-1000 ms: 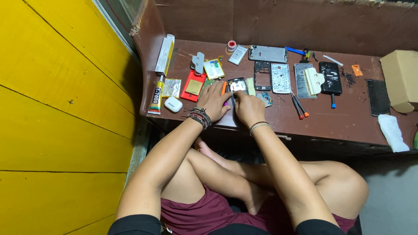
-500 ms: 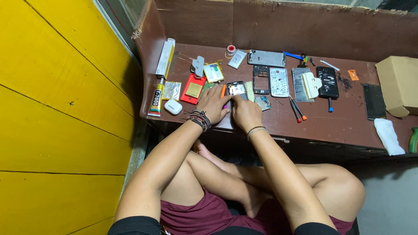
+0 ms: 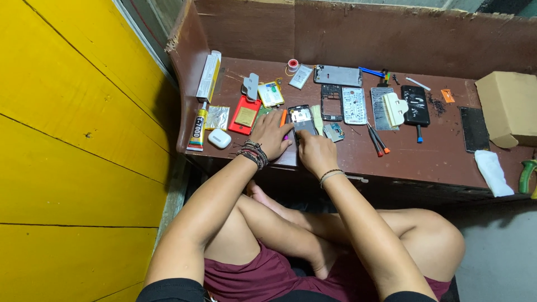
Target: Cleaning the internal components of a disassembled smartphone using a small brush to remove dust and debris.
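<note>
An opened black phone [image 3: 302, 118] lies on the low brown wooden bench [image 3: 425, 159], its inner parts showing. My left hand [image 3: 272, 134] rests flat beside the phone's left edge, fingers touching it, with an orange-handled tool [image 3: 283, 117] by the fingertips. My right hand [image 3: 313, 151] sits just below the phone, fingers curled at its lower edge; what the fingers hold is hidden. Beaded bands ring my left wrist, a thin band my right.
Spread over the bench are a red phone case [image 3: 245, 116], a glue tube [image 3: 197, 129], white earbud case [image 3: 219, 138], phone frames [image 3: 331, 102], a black phone [image 3: 415, 104], screwdrivers [image 3: 378, 139], a cardboard box [image 3: 509, 108] and white cloth [image 3: 493, 172]. A yellow wall [image 3: 72, 140] stands left.
My view has shifted slightly. Both hands stay at the opened phone; my right hand has slid a little lower, below the phone's edge.
</note>
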